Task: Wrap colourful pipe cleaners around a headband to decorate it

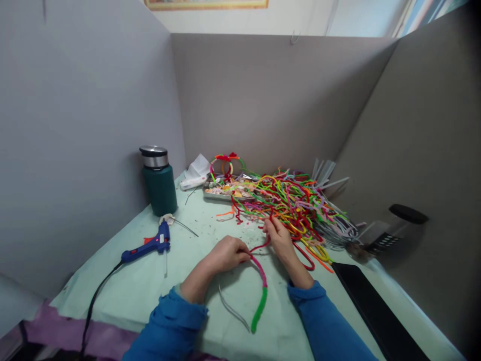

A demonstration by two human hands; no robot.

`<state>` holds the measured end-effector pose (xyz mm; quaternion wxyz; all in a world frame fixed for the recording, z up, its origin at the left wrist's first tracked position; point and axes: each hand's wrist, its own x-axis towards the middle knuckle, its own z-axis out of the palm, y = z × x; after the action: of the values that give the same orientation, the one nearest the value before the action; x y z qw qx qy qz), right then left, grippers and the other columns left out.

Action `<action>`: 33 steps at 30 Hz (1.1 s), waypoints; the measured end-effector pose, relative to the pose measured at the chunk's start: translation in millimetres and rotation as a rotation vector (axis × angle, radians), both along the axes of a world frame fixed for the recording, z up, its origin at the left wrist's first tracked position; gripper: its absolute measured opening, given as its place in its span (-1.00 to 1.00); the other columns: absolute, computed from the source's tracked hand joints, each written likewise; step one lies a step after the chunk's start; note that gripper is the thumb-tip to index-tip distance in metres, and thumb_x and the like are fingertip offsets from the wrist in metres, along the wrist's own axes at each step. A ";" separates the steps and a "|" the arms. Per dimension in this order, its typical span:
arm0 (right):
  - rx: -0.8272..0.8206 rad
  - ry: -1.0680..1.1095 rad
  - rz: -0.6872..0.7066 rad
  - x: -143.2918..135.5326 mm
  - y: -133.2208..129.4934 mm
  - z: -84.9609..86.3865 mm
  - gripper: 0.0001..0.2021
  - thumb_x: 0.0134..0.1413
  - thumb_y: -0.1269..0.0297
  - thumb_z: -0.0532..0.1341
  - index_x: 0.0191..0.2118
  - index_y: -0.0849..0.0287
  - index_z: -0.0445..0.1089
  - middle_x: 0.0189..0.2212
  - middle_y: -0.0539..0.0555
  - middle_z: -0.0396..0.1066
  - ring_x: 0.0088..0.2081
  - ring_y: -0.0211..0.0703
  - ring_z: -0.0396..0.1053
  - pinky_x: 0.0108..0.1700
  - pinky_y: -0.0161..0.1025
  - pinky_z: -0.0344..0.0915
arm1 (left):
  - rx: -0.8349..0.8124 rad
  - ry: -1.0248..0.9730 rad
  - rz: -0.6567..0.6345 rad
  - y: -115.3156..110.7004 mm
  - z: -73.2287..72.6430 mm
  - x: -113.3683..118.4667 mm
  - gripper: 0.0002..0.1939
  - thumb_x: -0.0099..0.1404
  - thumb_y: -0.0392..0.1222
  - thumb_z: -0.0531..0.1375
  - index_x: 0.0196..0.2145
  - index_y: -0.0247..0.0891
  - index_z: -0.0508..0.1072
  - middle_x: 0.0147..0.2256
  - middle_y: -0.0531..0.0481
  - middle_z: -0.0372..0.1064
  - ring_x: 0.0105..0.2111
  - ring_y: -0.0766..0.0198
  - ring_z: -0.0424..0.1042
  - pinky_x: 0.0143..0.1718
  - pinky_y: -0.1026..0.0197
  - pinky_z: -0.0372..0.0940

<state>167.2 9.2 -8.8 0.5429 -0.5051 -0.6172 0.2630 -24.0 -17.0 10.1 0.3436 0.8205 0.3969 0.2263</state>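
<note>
My left hand (230, 252) is closed in a pinch on the upper end of a curved headband (262, 281) wrapped in pink and green pipe cleaner. Bare grey wire (233, 312) shows along its other side. From that pinch a red pipe cleaner (259, 246) runs up to my right hand (277, 234), whose fingers are closed around its far part. Right behind my right hand lies a big heap of coloured pipe cleaners (289, 198). Both hands are just over the pale green tablecloth (188, 296).
At left stand a green bottle (161, 188) and a blue glue gun (148, 246) with its cord. A metal tray (225, 195) of small decorations sits at the back, beside white tissue (197, 170). A black flat strip (376, 306) and a clear cup (394, 228) are at right.
</note>
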 end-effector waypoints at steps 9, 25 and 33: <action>0.194 -0.107 -0.098 -8.6 -9.0 -2.2 -0.71 0.16 0.11 0.07 -0.15 0.18 0.37 -0.21 0.17 0.39 -0.21 -0.06 0.34 -0.20 -0.13 0.29 | -0.372 -0.532 0.466 12.1 7.9 -1.3 -0.78 0.08 -0.11 0.17 -0.49 -0.36 0.44 -0.64 0.07 0.32 -0.79 0.52 -0.01 -0.74 0.36 -0.15; 0.368 -0.272 0.096 -36.9 -19.3 -10.9 -0.84 0.18 0.26 0.08 -0.22 0.13 0.38 -0.31 0.10 0.41 -0.24 -0.10 0.34 -0.15 -0.13 0.29 | -0.492 -0.759 0.414 11.6 4.8 1.4 -0.66 -0.03 -0.03 0.26 -0.40 -0.39 0.43 -0.64 0.12 0.25 -0.76 0.54 0.01 -0.73 0.37 -0.16; 0.377 -0.409 0.221 -44.2 -25.2 -9.6 -0.80 0.19 0.29 0.05 -0.23 0.10 0.42 -0.40 0.11 0.41 -0.37 -0.10 0.35 -0.32 -0.15 0.31 | -0.451 -0.773 0.466 8.4 8.2 3.1 -0.64 -0.05 0.00 0.26 -0.43 -0.39 0.45 -0.75 0.17 0.10 -0.74 0.51 -0.03 -0.70 0.36 -0.13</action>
<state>123.0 -16.0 -18.4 0.4595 -0.3676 -0.8031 0.0939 -20.9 -8.5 18.3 0.5745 0.4717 0.4521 0.4930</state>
